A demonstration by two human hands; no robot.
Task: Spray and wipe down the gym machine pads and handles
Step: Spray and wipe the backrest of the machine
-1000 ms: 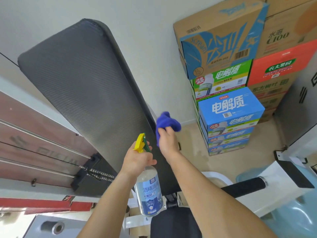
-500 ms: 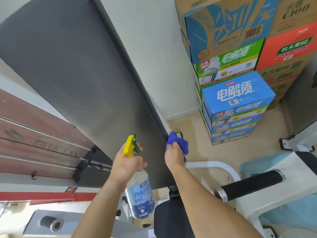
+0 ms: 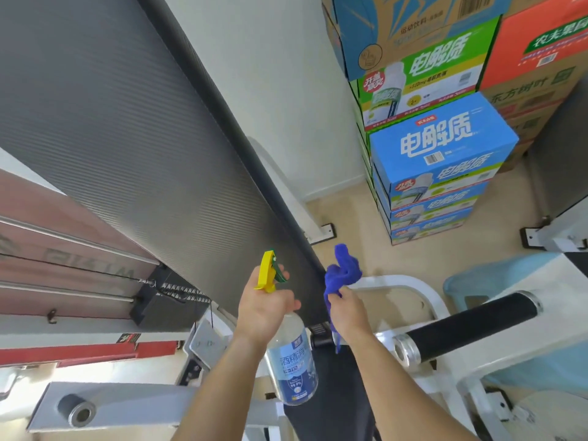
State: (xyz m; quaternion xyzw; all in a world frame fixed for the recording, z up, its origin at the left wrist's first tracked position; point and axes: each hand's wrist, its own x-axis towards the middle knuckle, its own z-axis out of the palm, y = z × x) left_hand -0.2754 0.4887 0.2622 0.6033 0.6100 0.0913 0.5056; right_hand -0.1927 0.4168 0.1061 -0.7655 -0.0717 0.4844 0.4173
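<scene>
Pad (image 3: 127, 138) cropped above — left hand (image 3: 264, 310) hides bottle (image 3: 294, 367) neck, right hand (image 3: 348, 308) grips cloth (image 3: 345, 270).

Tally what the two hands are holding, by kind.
Clear plastic spray bottle with a yellow trigger: 1, gripped by the left hand
Crumpled blue cloth: 1, gripped by the right hand
Total: 2

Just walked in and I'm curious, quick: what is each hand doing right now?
The left hand grips the spray bottle, one finger at the trigger.
The right hand holds the blue cloth bunched in its fingers.
</scene>
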